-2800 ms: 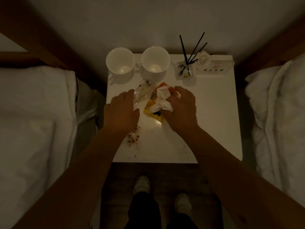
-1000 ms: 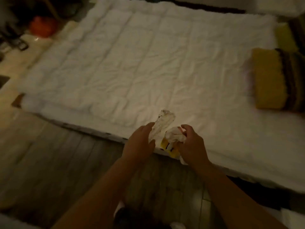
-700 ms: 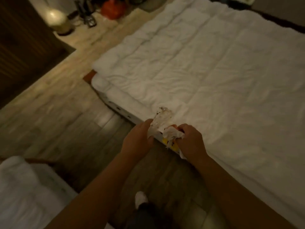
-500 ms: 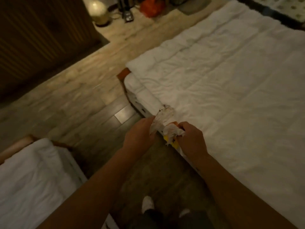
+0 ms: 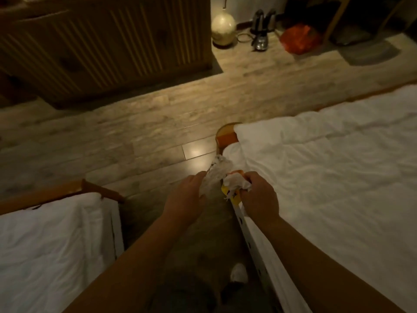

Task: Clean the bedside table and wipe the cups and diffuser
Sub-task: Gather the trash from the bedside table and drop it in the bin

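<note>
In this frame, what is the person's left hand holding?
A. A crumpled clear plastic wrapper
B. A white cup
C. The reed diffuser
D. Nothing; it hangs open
A: the left hand grips a crumpled clear plastic wrapper that sticks up past its fingers, while the right hand clutches a white tissue and a yellow and orange packet over the floor between the beds.

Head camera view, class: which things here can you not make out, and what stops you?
- Yellow wrapper: mostly hidden under the right hand and its white tissue; print unreadable.
- Clear plastic wrapper: lower end covered by the left hand.
- Red bag: dim and far; contents unclear.
- Bedside table, cups, diffuser: outside the frame.
</note>
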The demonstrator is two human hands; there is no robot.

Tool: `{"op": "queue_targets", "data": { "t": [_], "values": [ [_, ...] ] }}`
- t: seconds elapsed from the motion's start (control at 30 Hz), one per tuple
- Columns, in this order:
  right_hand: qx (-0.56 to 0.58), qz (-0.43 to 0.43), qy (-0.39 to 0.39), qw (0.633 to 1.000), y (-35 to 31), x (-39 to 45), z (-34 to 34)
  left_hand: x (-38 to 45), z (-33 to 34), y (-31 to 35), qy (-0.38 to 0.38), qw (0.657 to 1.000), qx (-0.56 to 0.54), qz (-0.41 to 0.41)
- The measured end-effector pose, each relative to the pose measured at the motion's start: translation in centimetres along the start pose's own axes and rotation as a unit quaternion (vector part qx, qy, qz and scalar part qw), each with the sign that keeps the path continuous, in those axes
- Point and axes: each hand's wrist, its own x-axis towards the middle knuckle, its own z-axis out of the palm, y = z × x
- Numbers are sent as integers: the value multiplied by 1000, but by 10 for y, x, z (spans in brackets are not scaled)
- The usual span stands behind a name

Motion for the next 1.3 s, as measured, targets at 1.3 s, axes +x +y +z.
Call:
{"op": "queue_targets", "data": {
  "t": [1.3],
  "values": [
    [199, 527, 231, 793, 16, 489, 166, 653, 48, -46, -304, 938, 78, 149]
  ]
}}
